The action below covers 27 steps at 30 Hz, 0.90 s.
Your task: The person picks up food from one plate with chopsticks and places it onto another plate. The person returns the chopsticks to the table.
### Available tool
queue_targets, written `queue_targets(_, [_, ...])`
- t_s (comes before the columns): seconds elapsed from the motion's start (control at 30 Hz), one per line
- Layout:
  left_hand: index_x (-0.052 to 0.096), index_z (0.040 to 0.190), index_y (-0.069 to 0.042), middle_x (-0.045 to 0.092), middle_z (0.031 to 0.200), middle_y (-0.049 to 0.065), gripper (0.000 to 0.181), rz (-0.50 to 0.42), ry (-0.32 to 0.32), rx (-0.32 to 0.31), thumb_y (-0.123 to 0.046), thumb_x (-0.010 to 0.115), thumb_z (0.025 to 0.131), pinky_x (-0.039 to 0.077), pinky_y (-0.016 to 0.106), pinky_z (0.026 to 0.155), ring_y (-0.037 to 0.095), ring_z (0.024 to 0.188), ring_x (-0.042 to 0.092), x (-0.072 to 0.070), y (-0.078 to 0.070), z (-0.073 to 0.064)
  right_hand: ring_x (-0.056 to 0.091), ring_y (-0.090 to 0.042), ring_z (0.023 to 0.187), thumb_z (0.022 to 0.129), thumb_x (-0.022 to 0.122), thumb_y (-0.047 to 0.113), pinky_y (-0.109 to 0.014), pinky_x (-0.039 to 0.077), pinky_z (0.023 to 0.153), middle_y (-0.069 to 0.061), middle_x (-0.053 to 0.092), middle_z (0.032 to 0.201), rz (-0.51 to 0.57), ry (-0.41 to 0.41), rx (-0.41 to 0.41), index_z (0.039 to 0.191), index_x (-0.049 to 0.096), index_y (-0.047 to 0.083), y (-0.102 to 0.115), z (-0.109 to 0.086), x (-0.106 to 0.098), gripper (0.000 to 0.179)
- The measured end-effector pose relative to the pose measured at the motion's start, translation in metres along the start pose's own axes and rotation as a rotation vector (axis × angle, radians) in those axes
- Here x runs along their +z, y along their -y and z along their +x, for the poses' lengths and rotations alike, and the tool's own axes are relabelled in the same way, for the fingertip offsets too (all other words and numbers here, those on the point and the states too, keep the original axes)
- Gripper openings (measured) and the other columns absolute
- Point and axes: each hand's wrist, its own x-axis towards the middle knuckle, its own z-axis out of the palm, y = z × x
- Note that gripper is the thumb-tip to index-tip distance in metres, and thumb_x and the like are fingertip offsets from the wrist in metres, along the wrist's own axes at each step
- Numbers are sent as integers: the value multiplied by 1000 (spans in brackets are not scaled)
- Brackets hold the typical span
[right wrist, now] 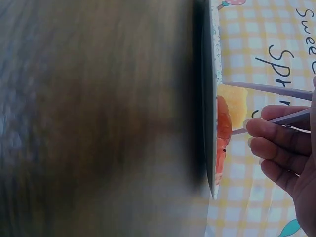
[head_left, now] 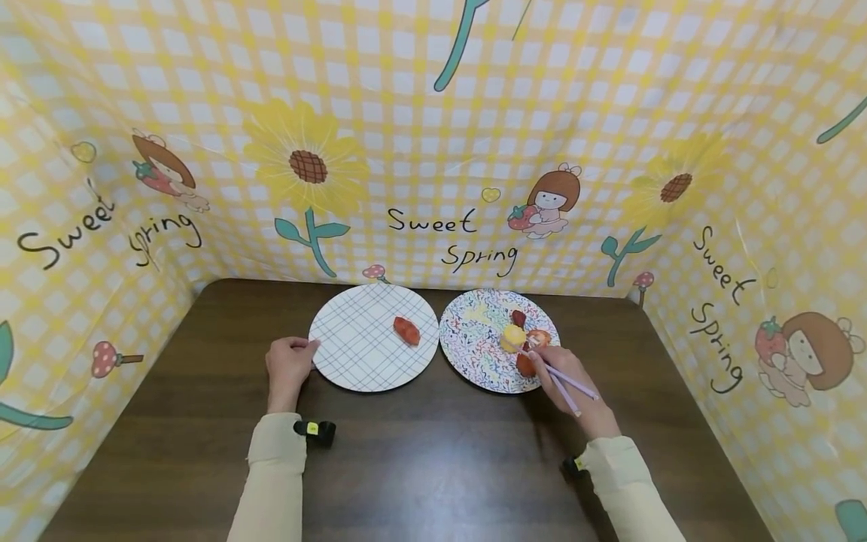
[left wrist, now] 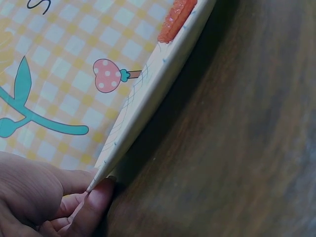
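Note:
My left hand (head_left: 290,367) pinches the left rim of a white plate (head_left: 359,346) with thin blue crossing lines, thumb and fingers on either side of the edge in the left wrist view. On that plate lies one orange-red food piece (head_left: 406,331). My right hand (head_left: 576,388) holds a pair of pale purple chopsticks (head_left: 572,380) over the multicolour speckled plate (head_left: 470,357). In the right wrist view, the chopstick tips lie on either side of a yellow block-like food piece (right wrist: 236,101). Beside it are a dark red piece (head_left: 518,318), an orange-and-white piece (head_left: 539,337) and a red-orange piece (head_left: 524,366), partly hidden by my hand.
Both plates stand side by side near the back edge of the dark wooden table (head_left: 433,459). A yellow checked cloth (head_left: 433,150) with printed flowers and figures hangs behind the table and along both sides.

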Motion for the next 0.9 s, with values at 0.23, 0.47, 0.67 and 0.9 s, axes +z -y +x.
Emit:
queue_targets(0.23, [71, 109, 8, 74, 95, 23, 33, 0, -13, 16, -22, 68, 97, 47, 25, 60, 14, 64, 66, 0, 0, -2, 63, -20, 72, 99, 62, 8, -39, 55, 68, -5, 68, 77, -78, 52, -46, 91, 73, 0, 0, 5, 7, 15])
queue_targets(0.47, [71, 109, 10, 75, 93, 23, 33, -8, -17, 38, -20, 69, 97, 46, 23, 58, 6, 55, 62, 0, 2, -1, 53, -17, 64, 96, 64, 6, -35, 48, 62, 3, 56, 67, -120, 46, -118, 75, 66, 8, -2, 10, 11, 21])
queue_targets(0.67, [71, 108, 10, 75, 93, 24, 32, -9, -18, 36, -20, 69, 97, 46, 23, 58, 7, 56, 62, 1, 2, -1, 45, -14, 59, 87, 68, -3, -30, 42, 55, 4, 49, 64, -147, 13, -244, 66, 59, 11, -6, 12, 12, 26])
queue_targets(0.9, [72, 107, 9, 75, 94, 24, 32, 1, -26, 46, -21, 70, 96, 47, 25, 61, 11, 59, 65, 0, 1, 0, 52, -22, 69, 88, 64, -2, -37, 46, 67, -2, 53, 69, -158, 40, -248, 67, 59, 8, -8, 16, 12, 24])
